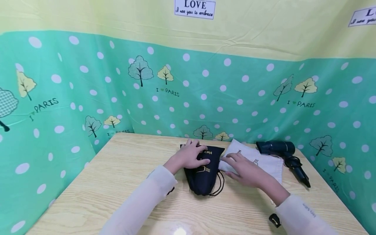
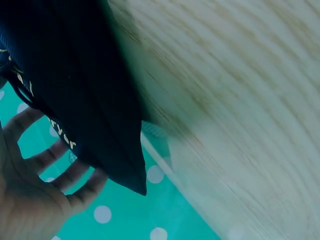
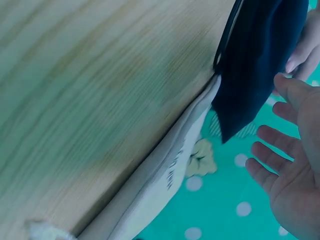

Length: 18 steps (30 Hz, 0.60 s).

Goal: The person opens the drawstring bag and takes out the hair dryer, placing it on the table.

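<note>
A black drawstring bag (image 1: pixel 202 182) with gold lettering and a gold dryer print lies on the table, cords trailing at its near end. My left hand (image 1: pixel 191 157) rests on its upper left part, fingers spread; in the left wrist view the fingertips are right at the printed face of the bag (image 2: pixel 85 80). Just right of it, my right hand (image 1: pixel 245 170) is over a white drawstring bag (image 1: pixel 272 167), fingers extended toward the black bag. The right wrist view shows that hand (image 3: pixel 295 170) with its palm bare and nothing held.
At the back right lies a dark hair dryer (image 1: pixel 276 147) with its cord bundled by the handle, beside the white bag. A small black item (image 1: pixel 275 220) sits by the right sleeve. The wooden table (image 1: pixel 132 156) meets a green polka-dot curtain (image 1: pixel 205 98) behind.
</note>
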Each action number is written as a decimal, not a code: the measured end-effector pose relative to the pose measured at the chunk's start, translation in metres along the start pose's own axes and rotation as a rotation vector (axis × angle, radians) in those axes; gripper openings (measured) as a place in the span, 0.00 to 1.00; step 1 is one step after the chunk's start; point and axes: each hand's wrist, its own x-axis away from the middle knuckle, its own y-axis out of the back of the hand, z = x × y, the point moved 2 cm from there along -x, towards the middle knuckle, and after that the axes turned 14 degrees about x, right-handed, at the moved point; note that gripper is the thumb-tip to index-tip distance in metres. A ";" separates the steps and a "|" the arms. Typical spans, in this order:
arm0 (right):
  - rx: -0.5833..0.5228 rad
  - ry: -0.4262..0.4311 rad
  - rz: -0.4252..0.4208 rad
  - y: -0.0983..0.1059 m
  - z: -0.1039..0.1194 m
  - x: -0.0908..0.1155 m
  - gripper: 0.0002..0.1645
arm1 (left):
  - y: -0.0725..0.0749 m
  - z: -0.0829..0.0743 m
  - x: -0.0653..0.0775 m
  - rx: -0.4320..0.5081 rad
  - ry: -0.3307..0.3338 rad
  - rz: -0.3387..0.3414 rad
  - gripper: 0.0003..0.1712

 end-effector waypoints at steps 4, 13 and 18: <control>0.009 0.048 -0.008 0.003 0.013 -0.002 0.32 | 0.004 -0.002 0.005 0.017 -0.022 0.018 0.34; -0.001 0.112 0.016 0.002 0.035 -0.004 0.44 | 0.013 -0.001 0.011 0.066 -0.061 0.054 0.26; 0.029 0.183 -0.042 0.003 0.051 -0.005 0.54 | 0.015 0.004 0.010 0.101 -0.035 0.054 0.27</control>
